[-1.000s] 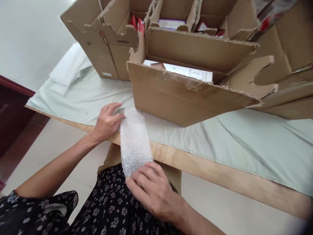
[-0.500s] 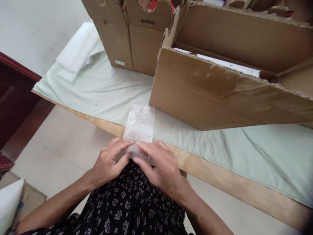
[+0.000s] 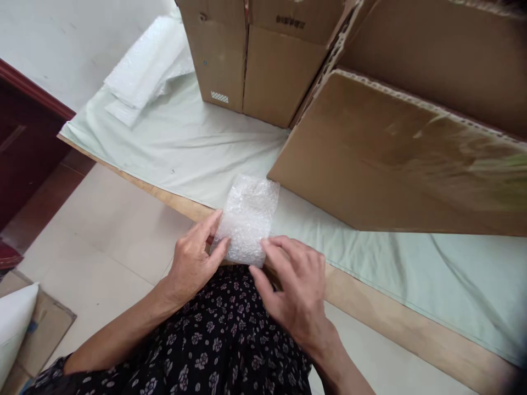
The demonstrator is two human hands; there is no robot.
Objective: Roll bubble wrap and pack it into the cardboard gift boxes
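A small flat piece of bubble wrap (image 3: 249,211) lies on the cloth and reaches over the table's wooden front edge. On its left side my left hand (image 3: 197,249) holds it, thumb on the lower part and index finger along the edge. My right hand (image 3: 292,274) grips the lower right corner, with the index fingertip at the side and the thumb by the bottom edge. Whether anything lies inside the wrap I cannot tell.
Large cardboard boxes (image 3: 395,159) stand at the back and right, one corner close to the bubble wrap. Several bubble wrap sheets (image 3: 144,60) are stacked at the back left. A pale green cloth (image 3: 164,148) covers the table. A white sack (image 3: 16,323) sits low at left.
The hands have moved apart to either side of the bubble wrap. Its near end, curled up between the fingers before, now lies flat. The view has shifted slightly.
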